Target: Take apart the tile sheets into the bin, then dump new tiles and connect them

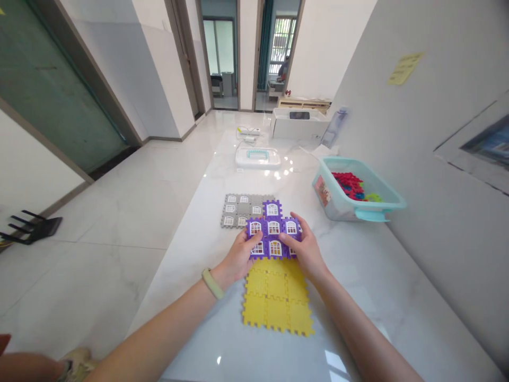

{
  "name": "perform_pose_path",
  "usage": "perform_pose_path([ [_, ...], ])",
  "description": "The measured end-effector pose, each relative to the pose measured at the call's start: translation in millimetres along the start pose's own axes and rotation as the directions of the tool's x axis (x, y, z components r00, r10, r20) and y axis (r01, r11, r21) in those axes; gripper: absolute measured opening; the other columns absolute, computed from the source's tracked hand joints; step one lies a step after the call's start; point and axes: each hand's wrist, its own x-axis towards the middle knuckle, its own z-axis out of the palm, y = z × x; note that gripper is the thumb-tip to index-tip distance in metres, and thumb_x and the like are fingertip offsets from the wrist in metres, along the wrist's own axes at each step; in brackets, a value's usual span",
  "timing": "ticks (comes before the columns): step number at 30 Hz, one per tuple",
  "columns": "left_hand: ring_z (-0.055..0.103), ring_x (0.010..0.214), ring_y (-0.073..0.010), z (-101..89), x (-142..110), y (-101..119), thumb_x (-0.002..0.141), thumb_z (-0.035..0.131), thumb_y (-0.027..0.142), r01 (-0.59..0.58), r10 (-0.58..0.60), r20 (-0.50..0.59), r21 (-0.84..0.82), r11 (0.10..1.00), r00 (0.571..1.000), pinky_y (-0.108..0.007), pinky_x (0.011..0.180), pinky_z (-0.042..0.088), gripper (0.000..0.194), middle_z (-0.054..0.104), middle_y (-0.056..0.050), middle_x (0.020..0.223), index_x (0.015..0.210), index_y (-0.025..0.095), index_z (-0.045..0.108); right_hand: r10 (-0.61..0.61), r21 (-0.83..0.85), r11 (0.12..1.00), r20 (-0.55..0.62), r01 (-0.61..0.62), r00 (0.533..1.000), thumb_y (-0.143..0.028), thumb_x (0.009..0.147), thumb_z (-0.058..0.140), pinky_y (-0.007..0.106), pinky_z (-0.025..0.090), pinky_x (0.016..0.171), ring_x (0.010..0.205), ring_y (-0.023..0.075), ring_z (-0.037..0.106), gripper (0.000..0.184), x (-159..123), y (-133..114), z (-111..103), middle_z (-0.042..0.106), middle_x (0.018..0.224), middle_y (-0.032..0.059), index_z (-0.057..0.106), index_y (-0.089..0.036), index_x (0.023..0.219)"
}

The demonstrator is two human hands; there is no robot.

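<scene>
Between my hands is a purple panel of interlocking building tiles [273, 236], each tile bearing a white arched window; a single tile sticks up from its top row. My left hand [238, 255] grips the panel's left edge, thumb on the front. At the right edge my right hand [307, 249] pinches it the same way, its thumb over a lower tile. Just below, a flat yellow tile panel [277, 302] lies on the table, its far edge behind the purple one. Farther off lies a grey tile panel [234, 209], some tiles with white windows, partly hidden by the purple panel.
A light-blue bin [345, 209] of red, blue and green pieces stands at the right by the wall. Its detached-looking white lid [258, 159] lies at the back. Beyond are a power strip [248, 131], a white box [296, 124] with a phone on top, and a clear bottle [334, 127].
</scene>
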Motion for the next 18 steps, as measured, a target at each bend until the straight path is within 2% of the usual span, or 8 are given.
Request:
perform_pose_path([
  [4, 0.07, 0.094, -0.026, 5.1, -0.2, 5.3, 0.079, 0.076, 0.031, -0.084, 0.093, -0.058, 0.143, 0.986, 0.994, -0.041, 0.085, 0.056, 0.044, 0.072, -0.01, 0.107, 0.118, 0.018, 0.061, -0.07, -0.102, 0.993, -0.036, 0.066, 0.997, -0.038, 0.064, 0.084, 0.038, 0.058, 0.078, 0.087, 0.0229, 0.068, 0.076, 0.0, -1.8, -3.4, 0.07, 0.105, 0.0038, 0.048, -0.026, 0.13],
  [6, 0.07, 0.092, -0.0261, 8.2, 2.2, 7.6, 0.079, 0.076, 0.034, -0.146, 0.168, -0.081, 0.228, 0.963, 0.982, -0.039, 0.083, 0.057, 0.039, 0.072, -0.01, 0.106, 0.113, 0.017, 0.063, -0.086, -0.102, 0.992, -0.066, 0.079, 0.994, -0.038, 0.065, 0.084, 0.037, 0.059, 0.076, 0.086, 0.0225, 0.068, 0.072, -0.5, -2.3, -4.7, 0.069, 0.105, 0.0036, 0.049, -0.027, 0.127],
  [8, 0.07, 0.092, -0.0256, 10.7, 6.4, 7.5, 0.08, 0.075, 0.035, -0.185, 0.211, -0.087, 0.235, 0.954, 0.974, -0.038, 0.082, 0.057, 0.037, 0.072, -0.01, 0.106, 0.11, 0.017, 0.064, -0.083, -0.064, 0.995, -0.081, 0.078, 0.993, -0.037, 0.065, 0.084, 0.037, 0.059, 0.075, 0.085, 0.0221, 0.068, 0.072, -1.3, -3.3, -5.0, 0.069, 0.104, 0.003, 0.048, -0.027, 0.127],
  [11, 0.07, 0.093, -0.0243, 11.9, 13.3, 1.8, 0.08, 0.075, 0.034, -0.162, 0.169, -0.075, 0.093, 0.982, 0.983, -0.037, 0.083, 0.056, 0.035, 0.072, -0.009, 0.105, 0.108, 0.017, 0.063, 0.0, 0.073, 0.997, -0.048, 0.003, 0.999, -0.036, 0.064, 0.085, 0.036, 0.059, 0.074, 0.084, 0.0213, 0.068, 0.073, -2.6, -5.0, -3.6, 0.069, 0.103, 0.0022, 0.048, -0.027, 0.126],
  [15, 0.07, 0.091, -0.022, 11.1, 15.5, -7.2, 0.082, 0.073, 0.03, -0.082, 0.082, -0.001, -0.098, 0.992, 0.997, -0.037, 0.084, 0.057, 0.037, 0.071, -0.006, 0.105, 0.115, 0.021, 0.06, 0.141, 0.251, 0.956, 0.072, -0.155, 0.987, -0.033, 0.063, 0.086, 0.033, 0.057, 0.073, 0.081, 0.0193, 0.069, 0.07, -5.3, -5.8, 1.2, 0.07, 0.105, 0.0019, 0.051, -0.027, 0.123],
  [18, 0.069, 0.079, -0.0159, 12.2, 10.1, -7.7, 0.086, 0.068, 0.027, 0.027, -0.021, 0.029, -0.206, 0.978, 0.999, -0.027, 0.073, 0.058, 0.027, 0.071, -0.005, 0.098, 0.112, 0.018, 0.062, 0.17, 0.335, 0.914, 0.2, -0.231, 0.965, -0.032, 0.067, 0.084, 0.03, 0.056, 0.074, 0.081, 0.0175, 0.068, 0.061, -8.7, -5.5, 5.1, 0.07, 0.107, 0.0029, 0.055, -0.026, 0.121],
])
